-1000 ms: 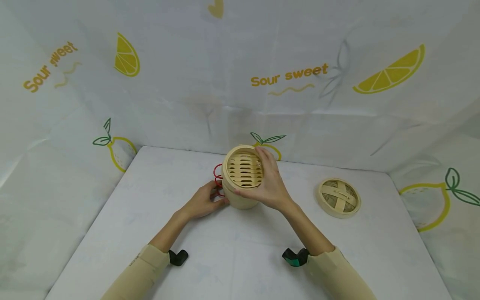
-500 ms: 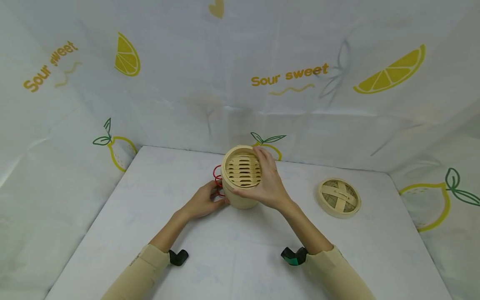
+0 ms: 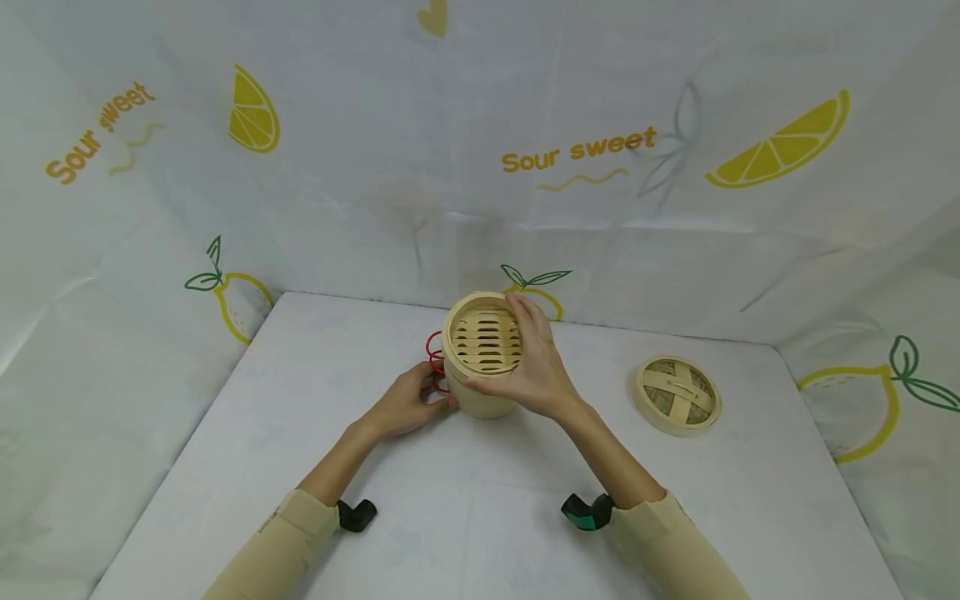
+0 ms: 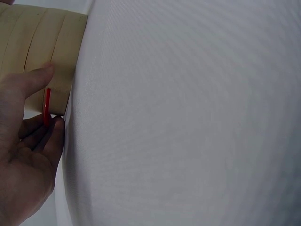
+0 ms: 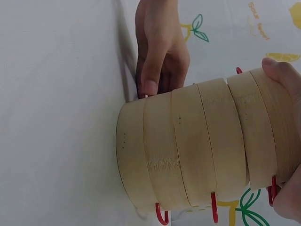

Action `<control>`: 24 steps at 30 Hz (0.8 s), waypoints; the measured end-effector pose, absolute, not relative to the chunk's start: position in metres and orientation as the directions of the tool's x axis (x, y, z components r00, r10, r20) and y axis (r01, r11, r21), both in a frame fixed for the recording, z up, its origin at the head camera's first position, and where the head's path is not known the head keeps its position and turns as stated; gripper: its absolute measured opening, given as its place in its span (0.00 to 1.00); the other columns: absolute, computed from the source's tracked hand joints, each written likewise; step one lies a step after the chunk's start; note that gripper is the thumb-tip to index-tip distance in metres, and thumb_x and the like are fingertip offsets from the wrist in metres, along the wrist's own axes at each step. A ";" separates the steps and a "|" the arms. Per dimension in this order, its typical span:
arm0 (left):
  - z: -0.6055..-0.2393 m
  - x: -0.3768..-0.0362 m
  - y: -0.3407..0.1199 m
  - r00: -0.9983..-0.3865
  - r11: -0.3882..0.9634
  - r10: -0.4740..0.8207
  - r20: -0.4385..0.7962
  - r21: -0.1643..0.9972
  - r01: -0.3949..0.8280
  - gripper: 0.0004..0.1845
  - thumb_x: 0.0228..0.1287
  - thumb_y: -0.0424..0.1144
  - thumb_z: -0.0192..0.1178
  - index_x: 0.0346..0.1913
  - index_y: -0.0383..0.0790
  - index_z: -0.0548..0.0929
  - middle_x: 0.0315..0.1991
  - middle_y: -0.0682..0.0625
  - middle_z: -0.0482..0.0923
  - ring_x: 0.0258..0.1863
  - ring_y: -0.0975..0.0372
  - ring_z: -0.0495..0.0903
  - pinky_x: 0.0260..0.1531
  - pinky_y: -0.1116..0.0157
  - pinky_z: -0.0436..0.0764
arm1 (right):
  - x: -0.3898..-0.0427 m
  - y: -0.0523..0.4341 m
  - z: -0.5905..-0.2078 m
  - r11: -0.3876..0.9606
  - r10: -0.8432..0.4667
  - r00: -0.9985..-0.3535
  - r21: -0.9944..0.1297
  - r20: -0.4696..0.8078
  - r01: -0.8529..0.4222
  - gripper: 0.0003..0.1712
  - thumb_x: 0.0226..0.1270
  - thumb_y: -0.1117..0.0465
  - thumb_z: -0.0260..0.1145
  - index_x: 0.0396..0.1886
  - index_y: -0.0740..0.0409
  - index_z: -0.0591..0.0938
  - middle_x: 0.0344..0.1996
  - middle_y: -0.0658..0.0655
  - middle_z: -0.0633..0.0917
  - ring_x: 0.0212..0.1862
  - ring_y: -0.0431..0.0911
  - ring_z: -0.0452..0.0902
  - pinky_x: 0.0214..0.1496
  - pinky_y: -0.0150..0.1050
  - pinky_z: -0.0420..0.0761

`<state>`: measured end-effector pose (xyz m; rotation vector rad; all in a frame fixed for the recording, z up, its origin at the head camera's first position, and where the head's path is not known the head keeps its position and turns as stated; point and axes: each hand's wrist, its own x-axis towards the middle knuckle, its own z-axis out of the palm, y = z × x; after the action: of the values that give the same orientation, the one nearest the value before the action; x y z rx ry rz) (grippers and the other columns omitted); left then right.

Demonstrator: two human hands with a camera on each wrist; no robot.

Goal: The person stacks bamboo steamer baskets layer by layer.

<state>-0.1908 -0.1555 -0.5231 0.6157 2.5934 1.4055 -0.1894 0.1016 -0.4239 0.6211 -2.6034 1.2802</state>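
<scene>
A stack of bamboo steamer baskets (image 3: 483, 404) stands on the table near its back edge, with red loop handles on its sides. Slats show inside the uncovered top basket (image 3: 486, 343). My right hand (image 3: 536, 367) grips that basket across its right side, thumb in front and fingers behind. In the right wrist view a narrow gap shows under the top basket (image 5: 256, 127), which sits slightly out of line with those below. Low on the left, my left hand (image 3: 405, 404) holds the bottom of the stack, its thumb on the wall and its fingers around a red handle (image 4: 47, 106).
The round woven bamboo lid (image 3: 677, 396) lies on the white table (image 3: 465, 517), to the right of the stack. A white cloth with lemon prints (image 3: 360, 183) hangs behind the table and at its sides.
The top basket and my right hand have shifted very slightly left. My left hand and the lid have stayed in place.
</scene>
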 end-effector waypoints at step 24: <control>-0.524 -0.190 -0.156 -0.909 0.500 0.406 0.092 0.810 0.305 0.35 0.69 0.40 0.76 0.73 0.29 0.74 0.67 0.37 0.82 0.70 0.48 0.82 0.75 0.51 0.83 | -0.195 0.100 -0.421 0.570 -0.302 -0.924 -0.732 0.236 -0.373 0.78 0.40 0.41 0.92 0.88 0.54 0.58 0.85 0.60 0.60 0.86 0.59 0.56 0.86 0.69 0.66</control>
<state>-0.1901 -0.1559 -0.5235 0.6242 2.6239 1.3831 -0.1955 0.0997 -0.4208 0.5833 -2.7084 1.2931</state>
